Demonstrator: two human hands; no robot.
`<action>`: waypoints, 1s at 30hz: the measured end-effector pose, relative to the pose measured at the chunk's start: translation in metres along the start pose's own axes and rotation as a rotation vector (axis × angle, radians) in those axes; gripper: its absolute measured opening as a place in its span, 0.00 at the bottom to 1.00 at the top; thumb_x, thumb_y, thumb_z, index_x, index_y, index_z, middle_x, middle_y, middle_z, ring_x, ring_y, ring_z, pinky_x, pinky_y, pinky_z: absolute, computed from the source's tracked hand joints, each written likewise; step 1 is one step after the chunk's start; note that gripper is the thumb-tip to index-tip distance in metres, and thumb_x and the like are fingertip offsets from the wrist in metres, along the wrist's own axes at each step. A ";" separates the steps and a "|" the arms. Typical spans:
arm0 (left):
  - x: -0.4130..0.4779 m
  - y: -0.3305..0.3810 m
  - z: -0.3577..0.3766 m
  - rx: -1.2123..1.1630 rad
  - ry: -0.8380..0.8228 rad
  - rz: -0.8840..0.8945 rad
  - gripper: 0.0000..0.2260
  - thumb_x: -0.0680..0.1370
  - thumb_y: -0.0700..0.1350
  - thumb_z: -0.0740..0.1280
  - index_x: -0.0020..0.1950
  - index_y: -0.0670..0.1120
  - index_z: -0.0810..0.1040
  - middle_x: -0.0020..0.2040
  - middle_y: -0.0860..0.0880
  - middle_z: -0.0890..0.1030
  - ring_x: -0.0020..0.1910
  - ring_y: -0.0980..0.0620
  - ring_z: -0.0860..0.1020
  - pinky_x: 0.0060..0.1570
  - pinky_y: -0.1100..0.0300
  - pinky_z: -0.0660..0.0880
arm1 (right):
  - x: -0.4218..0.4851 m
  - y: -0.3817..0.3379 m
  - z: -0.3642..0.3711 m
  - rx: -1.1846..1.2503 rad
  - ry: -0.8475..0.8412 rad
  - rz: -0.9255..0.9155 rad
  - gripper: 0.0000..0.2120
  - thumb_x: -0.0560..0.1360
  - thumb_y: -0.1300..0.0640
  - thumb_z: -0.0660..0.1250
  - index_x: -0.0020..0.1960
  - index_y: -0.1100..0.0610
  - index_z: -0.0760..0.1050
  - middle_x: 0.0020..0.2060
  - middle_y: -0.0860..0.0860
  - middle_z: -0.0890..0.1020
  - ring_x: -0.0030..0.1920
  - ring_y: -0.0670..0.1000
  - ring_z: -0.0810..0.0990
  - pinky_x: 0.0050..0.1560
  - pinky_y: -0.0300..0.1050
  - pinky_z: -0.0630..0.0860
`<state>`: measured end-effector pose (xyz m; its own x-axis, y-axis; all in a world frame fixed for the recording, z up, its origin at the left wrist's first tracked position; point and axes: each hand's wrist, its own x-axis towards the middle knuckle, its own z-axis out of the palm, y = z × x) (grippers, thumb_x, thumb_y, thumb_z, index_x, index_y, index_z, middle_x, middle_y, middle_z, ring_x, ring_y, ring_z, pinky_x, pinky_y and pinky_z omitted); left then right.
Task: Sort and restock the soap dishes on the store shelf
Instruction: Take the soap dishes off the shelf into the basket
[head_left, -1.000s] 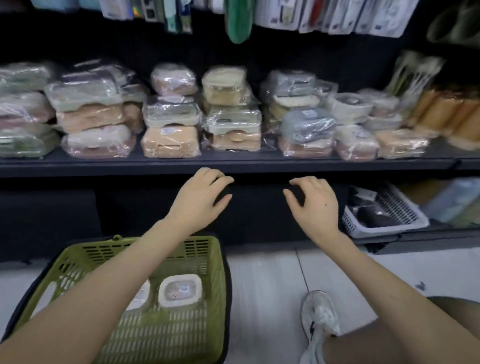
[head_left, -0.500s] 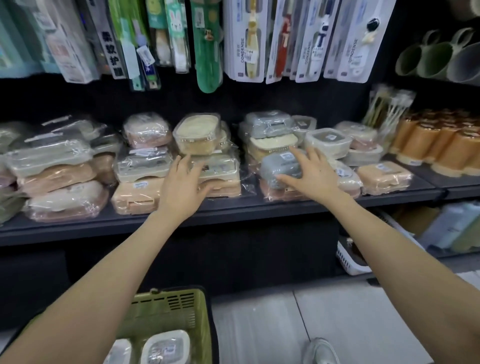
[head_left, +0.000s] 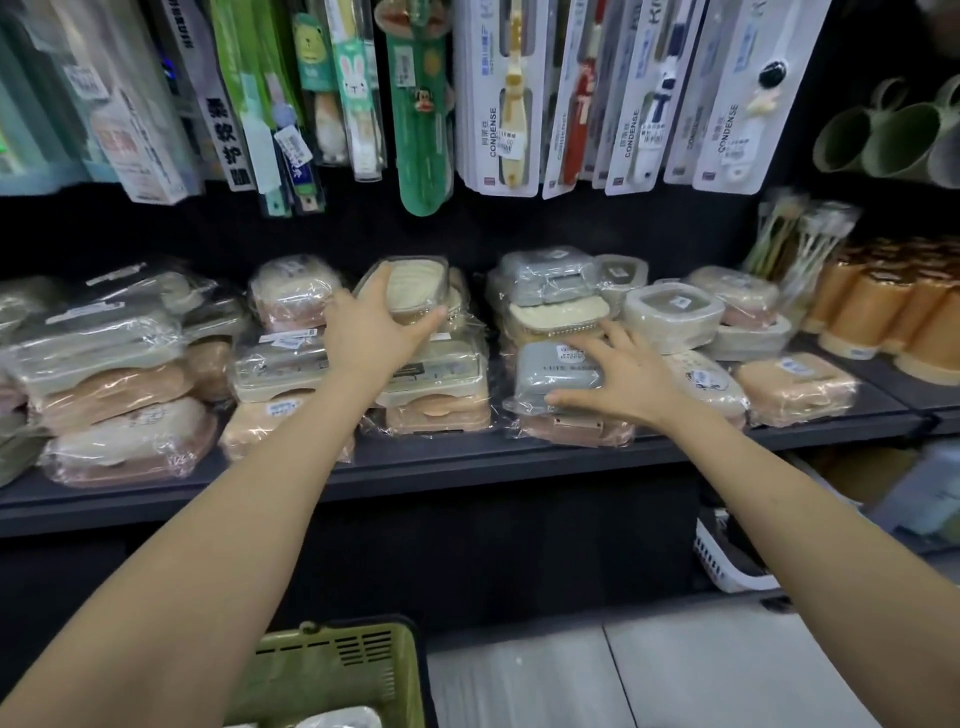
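Observation:
Stacks of plastic-wrapped soap dishes in beige, peach, grey and cream fill the dark shelf (head_left: 467, 462). My left hand (head_left: 371, 325) grips the cream soap dish (head_left: 415, 283) on top of the middle stack, thumb under its front edge and fingers around its left side. My right hand (head_left: 621, 371) lies flat with fingers spread on the grey soap dish (head_left: 550, 369) in the stack to the right, thumb along its front lower edge. A green basket (head_left: 337, 670) sits on the floor below, with wrapped dishes (head_left: 337, 719) just showing at the bottom edge.
Packaged toothbrushes (head_left: 519, 93) hang above the shelf. Orange cups (head_left: 883, 317) stand at the shelf's right end, green mugs (head_left: 893, 135) hang above them. A white basket (head_left: 727, 566) sits on a lower shelf at right. Pale floor tiles (head_left: 675, 675) lie beside the green basket.
Both hands rose from below the shelf edge to the stacks. The left hand moved up and closed around the cream dish; the right hand settled onto the grey dish. The view tilted upward.

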<state>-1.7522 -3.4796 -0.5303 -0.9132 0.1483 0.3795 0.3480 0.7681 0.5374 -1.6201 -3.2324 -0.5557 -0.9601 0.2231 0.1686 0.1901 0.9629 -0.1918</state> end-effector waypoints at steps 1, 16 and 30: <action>0.005 0.000 0.002 0.008 0.008 -0.008 0.41 0.69 0.72 0.64 0.76 0.53 0.61 0.61 0.34 0.73 0.64 0.35 0.69 0.61 0.46 0.70 | 0.002 0.001 0.000 0.044 -0.059 0.002 0.48 0.59 0.21 0.61 0.75 0.40 0.60 0.76 0.54 0.58 0.76 0.56 0.54 0.72 0.58 0.58; -0.023 0.001 -0.034 -0.213 0.112 0.065 0.28 0.71 0.56 0.72 0.68 0.50 0.73 0.63 0.40 0.72 0.65 0.44 0.69 0.59 0.59 0.64 | -0.018 -0.016 -0.018 0.204 0.162 -0.044 0.44 0.63 0.34 0.73 0.74 0.45 0.63 0.65 0.50 0.69 0.64 0.53 0.69 0.66 0.49 0.68; -0.196 -0.154 -0.155 -0.110 -0.040 0.073 0.33 0.61 0.65 0.65 0.62 0.51 0.79 0.64 0.50 0.70 0.65 0.56 0.66 0.62 0.63 0.61 | -0.128 -0.164 0.027 0.302 -0.063 -0.163 0.38 0.66 0.32 0.69 0.73 0.42 0.65 0.63 0.48 0.73 0.64 0.51 0.71 0.63 0.45 0.66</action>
<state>-1.5936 -3.7231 -0.5709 -0.8916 0.2280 0.3913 0.4331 0.6818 0.5896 -1.5344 -3.4231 -0.5719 -0.9854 0.0513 0.1626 -0.0270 0.8947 -0.4458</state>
